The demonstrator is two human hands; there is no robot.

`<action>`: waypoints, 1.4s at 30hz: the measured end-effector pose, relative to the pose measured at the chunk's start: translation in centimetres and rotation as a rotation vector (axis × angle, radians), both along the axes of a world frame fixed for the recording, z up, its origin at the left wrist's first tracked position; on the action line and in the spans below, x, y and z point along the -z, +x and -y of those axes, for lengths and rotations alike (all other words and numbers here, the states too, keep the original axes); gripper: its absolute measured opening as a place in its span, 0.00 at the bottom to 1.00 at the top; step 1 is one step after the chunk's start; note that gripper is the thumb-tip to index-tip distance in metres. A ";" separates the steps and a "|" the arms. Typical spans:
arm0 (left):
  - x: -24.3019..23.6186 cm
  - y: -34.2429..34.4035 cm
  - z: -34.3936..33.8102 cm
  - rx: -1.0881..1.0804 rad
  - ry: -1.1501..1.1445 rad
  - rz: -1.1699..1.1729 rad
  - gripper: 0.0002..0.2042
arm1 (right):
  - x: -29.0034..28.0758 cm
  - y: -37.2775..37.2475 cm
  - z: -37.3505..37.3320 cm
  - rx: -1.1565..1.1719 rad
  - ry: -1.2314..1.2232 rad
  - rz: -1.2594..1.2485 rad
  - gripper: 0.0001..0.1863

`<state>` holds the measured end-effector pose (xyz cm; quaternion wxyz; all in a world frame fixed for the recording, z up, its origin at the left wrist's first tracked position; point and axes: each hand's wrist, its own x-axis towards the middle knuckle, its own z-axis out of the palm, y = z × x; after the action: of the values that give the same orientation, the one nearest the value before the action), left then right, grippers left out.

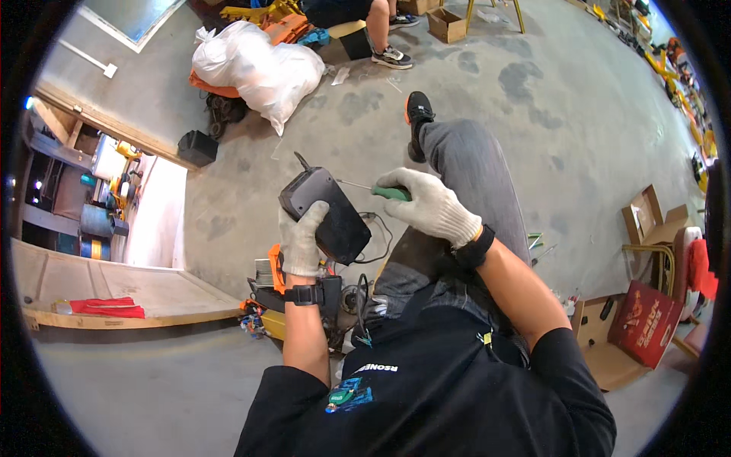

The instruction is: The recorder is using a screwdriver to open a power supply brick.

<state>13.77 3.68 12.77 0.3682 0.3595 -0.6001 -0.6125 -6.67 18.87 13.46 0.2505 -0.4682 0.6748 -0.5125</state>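
My left hand [302, 242], in a white knit glove, grips a black box-shaped device [335, 221] by its near left side, thumb across the face. A dark cable [387, 242] loops out from the device's right side, and a short black piece sticks up from its far end. In my gloved right hand [428, 204] is a screwdriver [391, 193] with a green handle. Its thin metal shaft points left, and the tip is at or close to the far right corner of the device; whether it touches a screw is too small to tell.
Below my left forearm lie orange, yellow and black tool parts [276, 293]. A wooden-edged bench [152, 314] with red cloth stands at left. White plastic bags [259, 68] and another person's leg [378, 30] are ahead. Cardboard boxes and a chair [670, 266] stand at right.
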 end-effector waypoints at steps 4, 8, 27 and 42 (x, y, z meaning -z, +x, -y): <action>0.6 0.1 0.2 0.024 -0.038 0.020 0.27 | 0.1 -0.2 -0.2 -0.047 -0.017 0.010 0.19; 1.2 0.3 0.4 0.066 0.009 -0.021 0.27 | 0.2 -0.1 0.0 -0.067 -0.078 0.038 0.19; 0.8 0.0 0.0 0.104 0.027 -0.045 0.29 | 0.2 0.2 0.0 -0.074 -0.127 0.044 0.16; -0.3 -0.6 0.1 0.059 -0.269 0.149 0.36 | -2.9 -1.0 -1.2 -0.158 0.354 0.590 0.18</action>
<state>13.15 3.54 13.09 0.3493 0.3336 -0.7128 -0.5085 -7.71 20.07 16.35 0.5508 -0.2999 0.6134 -0.4800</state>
